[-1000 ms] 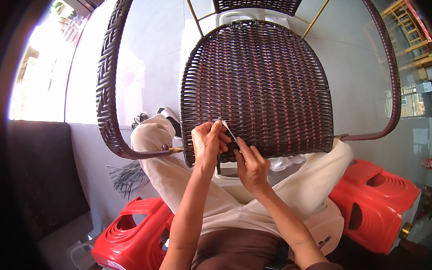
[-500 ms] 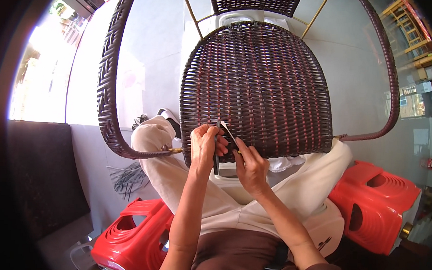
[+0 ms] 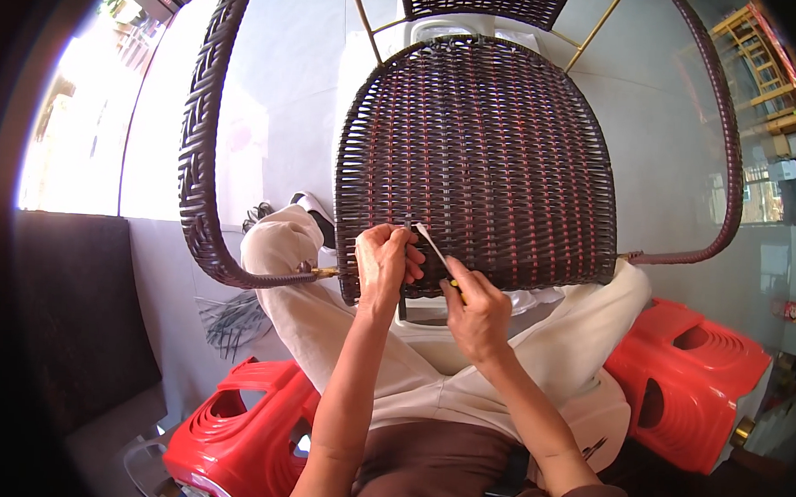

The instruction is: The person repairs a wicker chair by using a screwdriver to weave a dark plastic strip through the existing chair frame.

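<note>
Loose strips (image 3: 228, 323): a dark bundle lies on the pale floor at far left, beside the person's knee; well apart from both hands
Left stool (image 3: 234, 437): red plastic, low at the left, under the thigh; it crowds the floor there
Left armrest (image 3: 205, 151): woven dark loop curving down to a brass joint near the left hand; it hems in that side
Left hand (image 3: 385, 264): clenched at the near edge of the seat, pinching a dark strip (image 3: 403, 298) whose free end hangs down below the fingers
Chair seat (image 3: 478, 154): dark brown weave with reddish strands, tipped up on the lap; its near edge sits right at both hands
Tool (image 3: 435, 250): a thin pale blade, slanted, its tip at the weave just beside the left fingers
Right hand (image 3: 477, 314): closed round the tool's handle, thumb along it, touching the seat's edge
Risk: as I judge it, the blade could slip off the slick strand toward the left fingers, since they sit so close; too hard a pry might split a strand
Right stool (image 3: 690, 377): red, at the right, clear of the hands
</note>
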